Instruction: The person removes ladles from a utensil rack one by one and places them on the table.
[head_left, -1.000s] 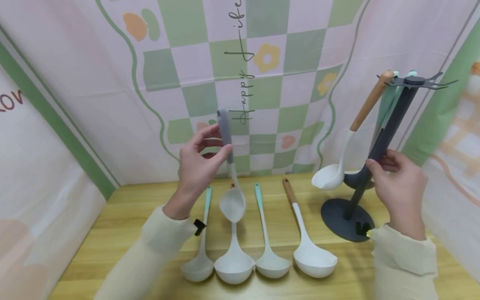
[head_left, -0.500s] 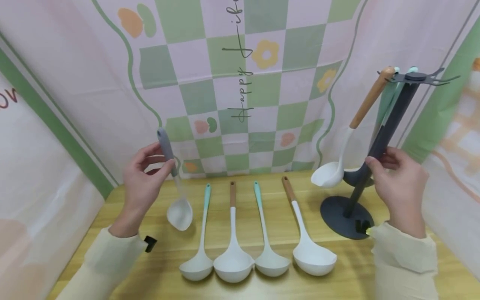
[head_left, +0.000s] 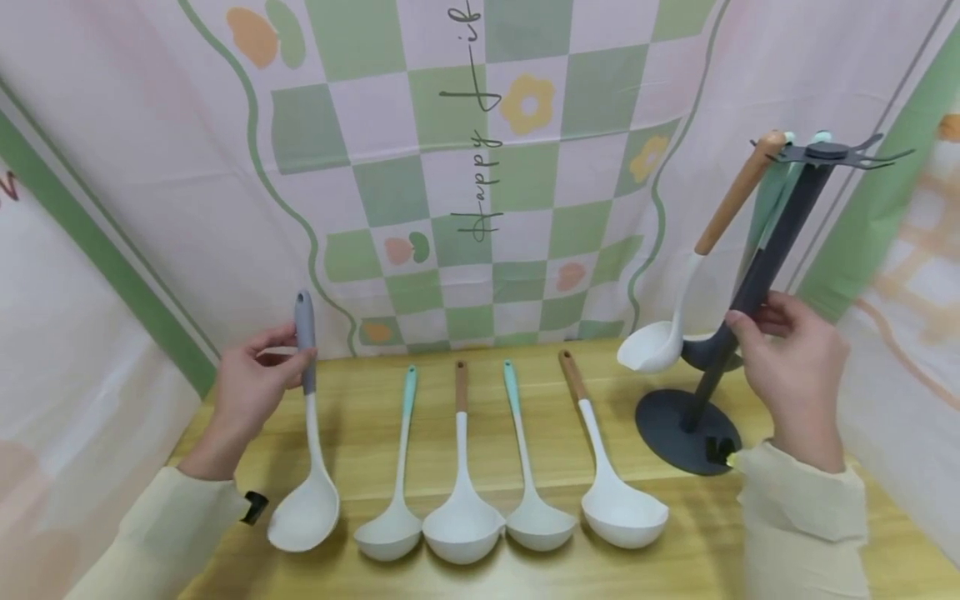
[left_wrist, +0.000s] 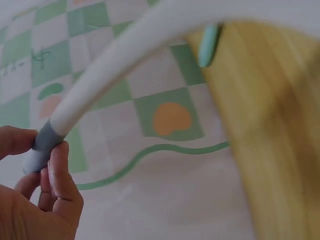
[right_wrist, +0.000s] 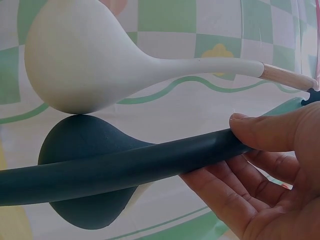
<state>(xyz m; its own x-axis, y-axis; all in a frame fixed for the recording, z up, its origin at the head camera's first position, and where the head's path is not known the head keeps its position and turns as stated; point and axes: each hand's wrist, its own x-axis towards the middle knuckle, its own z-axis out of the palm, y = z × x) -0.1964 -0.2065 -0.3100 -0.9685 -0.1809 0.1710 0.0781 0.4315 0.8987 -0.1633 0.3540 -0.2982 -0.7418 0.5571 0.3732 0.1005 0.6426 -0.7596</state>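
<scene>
My left hand (head_left: 258, 379) pinches the grey handle of a white ladle (head_left: 306, 508) between thumb and fingers, the handle's end raised and the bowl low over the left of the table. In the left wrist view the ladle's pale neck (left_wrist: 120, 55) slants up from the fingers. With my right hand (head_left: 798, 367) I grip the dark post of a utensil stand (head_left: 776, 225). From its top hooks hangs a white ladle with a wooden handle (head_left: 654, 346). Mint handles (head_left: 768, 204) hang behind it, and a dark ladle bowl (right_wrist: 95, 145) sits partly behind the post.
Several ladles lie in a row on the wooden table (head_left: 525, 575): a mint-handled one (head_left: 390, 533), a brown-handled one (head_left: 463, 525), another mint one (head_left: 540, 525) and another brown one (head_left: 624, 508). A patterned cloth (head_left: 450, 183) rises behind the table.
My left hand has carried the grey-handled ladle leftward from above the row and lowered it to the row's left side. The right hand keeps its grip on the stand.
</scene>
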